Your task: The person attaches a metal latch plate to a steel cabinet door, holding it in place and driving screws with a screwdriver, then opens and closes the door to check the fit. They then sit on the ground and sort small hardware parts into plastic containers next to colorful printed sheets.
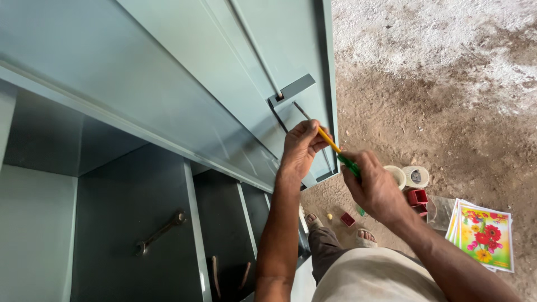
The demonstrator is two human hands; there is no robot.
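Note:
My right hand (373, 185) grips the green handle of a screwdriver (339, 153) with a yellow shaft. My left hand (301, 146) pinches the shaft's tip against the inner face of a grey metal cabinet door (224, 67), just below a flat latch bar (292, 89) and its vertical rod. The tip itself is hidden behind my left fingers.
The grey steel cabinet (128, 212) stands open at left, with a spanner (161, 230) on a shelf. On the dirt floor by my sandalled feet lie tape rolls (408, 176), small red boxes (417, 198) and flower-printed cards (485, 236).

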